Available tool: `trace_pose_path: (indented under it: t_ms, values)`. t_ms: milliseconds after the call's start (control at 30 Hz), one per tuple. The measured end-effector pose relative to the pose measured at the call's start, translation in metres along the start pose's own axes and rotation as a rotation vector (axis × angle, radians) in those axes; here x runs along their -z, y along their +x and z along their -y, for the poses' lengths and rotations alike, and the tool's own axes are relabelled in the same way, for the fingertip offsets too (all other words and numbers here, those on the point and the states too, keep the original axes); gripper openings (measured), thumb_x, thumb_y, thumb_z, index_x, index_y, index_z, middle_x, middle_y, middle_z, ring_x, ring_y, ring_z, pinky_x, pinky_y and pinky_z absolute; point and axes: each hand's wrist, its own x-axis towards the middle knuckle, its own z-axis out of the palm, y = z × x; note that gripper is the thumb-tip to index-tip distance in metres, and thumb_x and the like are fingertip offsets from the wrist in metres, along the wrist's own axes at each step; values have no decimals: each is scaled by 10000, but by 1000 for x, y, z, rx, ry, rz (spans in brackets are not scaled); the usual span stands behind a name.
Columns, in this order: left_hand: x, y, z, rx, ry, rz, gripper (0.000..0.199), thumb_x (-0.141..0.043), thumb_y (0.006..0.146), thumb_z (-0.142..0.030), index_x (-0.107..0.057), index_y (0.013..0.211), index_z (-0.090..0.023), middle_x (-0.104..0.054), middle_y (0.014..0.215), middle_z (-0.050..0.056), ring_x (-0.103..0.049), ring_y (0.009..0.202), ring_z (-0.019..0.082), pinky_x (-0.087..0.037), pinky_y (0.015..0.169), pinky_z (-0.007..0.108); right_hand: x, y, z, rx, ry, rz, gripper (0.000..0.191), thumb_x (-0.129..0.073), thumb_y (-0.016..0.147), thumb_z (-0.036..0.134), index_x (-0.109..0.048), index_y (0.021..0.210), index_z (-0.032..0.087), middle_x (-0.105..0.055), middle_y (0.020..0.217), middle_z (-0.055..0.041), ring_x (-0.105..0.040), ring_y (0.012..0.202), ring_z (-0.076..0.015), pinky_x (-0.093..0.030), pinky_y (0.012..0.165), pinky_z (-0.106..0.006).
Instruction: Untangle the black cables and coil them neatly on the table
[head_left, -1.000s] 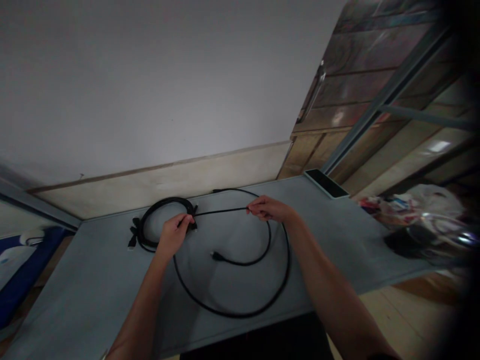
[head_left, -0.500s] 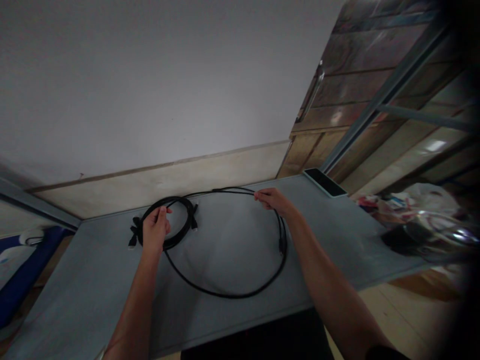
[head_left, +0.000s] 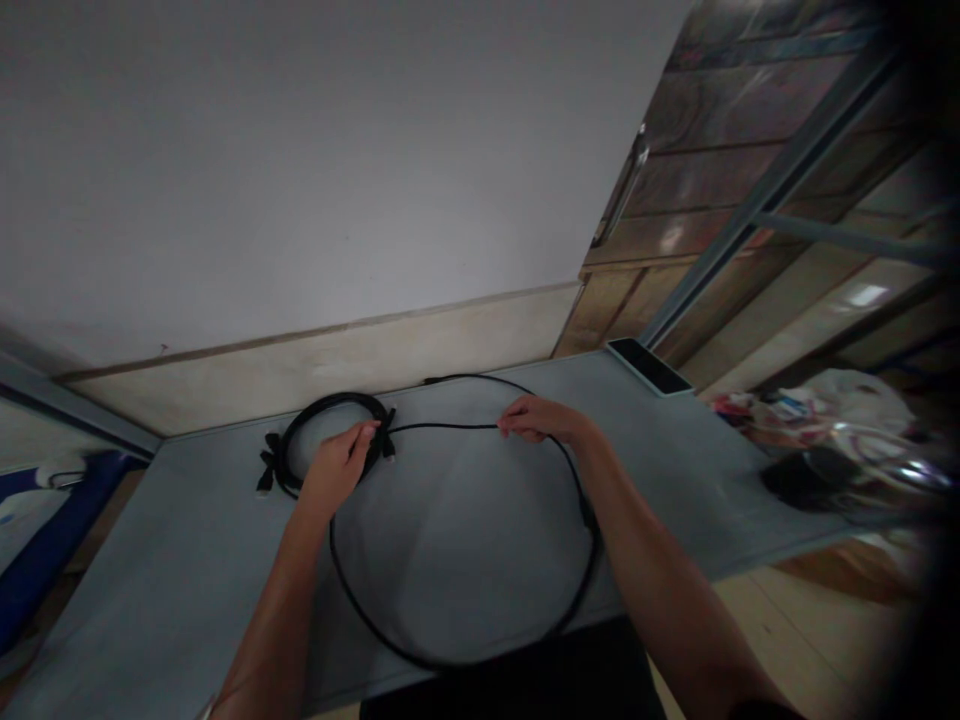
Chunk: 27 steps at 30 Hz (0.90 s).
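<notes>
Head view shows the left hand [head_left: 339, 465] and right hand [head_left: 541, 418] with fingers pinched closed on a black cable [head_left: 446, 426], a nearly straight stretch of it running between them above the grey table [head_left: 465, 540]. Its wide loop drops toward the near edge, where dark clothing [head_left: 517, 680] cuts it off from sight, and the right forearm crowds its far side. Behind the left hand, a coiled cable [head_left: 330, 402] is partly covered, while the clutter [head_left: 832, 440] at right is too blurred to make out.
</notes>
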Motion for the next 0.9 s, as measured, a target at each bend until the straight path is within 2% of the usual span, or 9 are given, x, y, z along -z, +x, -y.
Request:
trace_pose_path:
  t_ms: [100,167,267,333,433,533,700,900]
  values:
    - [-16,-4,-13,-77,-13,154,433,-402,992,-446,-755,1045,-202,-772,952,79,-716,888,237,-521,797,313,-5,2,2,20,53,-17,370,-675,777,498,-711,820,132,-373,464,77,-271,406,-51,-222,412,-202]
    - [-31,-7,-22,-102,-35,224,398,-436,983,-433,-751,1056,-200,-773,976,86,-717,884,241,-520,809,323,-17,8,8,49,26,-56,366,-671,784,492,-722,814,131,-398,469,64,-306,413,-59,-237,413,-206]
    - [-49,-10,-30,-107,-53,215,362,-484,964,-404,-723,1130,-189,-764,1039,104,-711,915,253,-512,842,346,-44,18,22,122,-49,-127,390,-640,816,506,-744,834,130,-456,508,37,-358,440,-71,-251,417,-208]
    - [-53,-10,-31,-106,-60,211,341,-489,962,-392,-719,1121,-197,-766,1005,97,-710,878,243,-508,815,336,-60,23,30,163,-58,-120,410,-619,835,515,-754,857,128,-469,530,30,-369,460,-74,-265,430,-207]
    - [-48,-8,-27,-66,-44,172,321,-471,969,-393,-727,1020,-205,-756,851,67,-689,736,206,-491,721,295,-71,22,35,171,43,22,434,-604,863,517,-756,950,119,-415,525,49,-338,468,-71,-274,448,-207]
    - [-33,-3,-20,-8,-45,60,318,-470,963,-400,-723,942,-208,-745,808,51,-678,712,191,-478,685,273,-63,16,33,151,210,150,446,-614,875,503,-735,1043,108,-316,518,84,-246,455,-62,-224,438,-208]
    - [-9,4,-2,58,-51,-136,309,-521,924,-416,-740,904,-199,-764,891,60,-697,826,221,-500,737,290,-37,5,27,184,279,85,426,-662,849,478,-738,1012,92,-298,535,86,-215,466,-57,-181,432,-214]
    - [10,5,17,137,-62,-282,312,-571,884,-442,-767,877,-199,-775,924,58,-709,900,242,-529,851,337,-26,6,22,171,52,-2,416,-639,848,480,-759,975,104,-471,534,35,-378,473,-75,-278,457,-217]
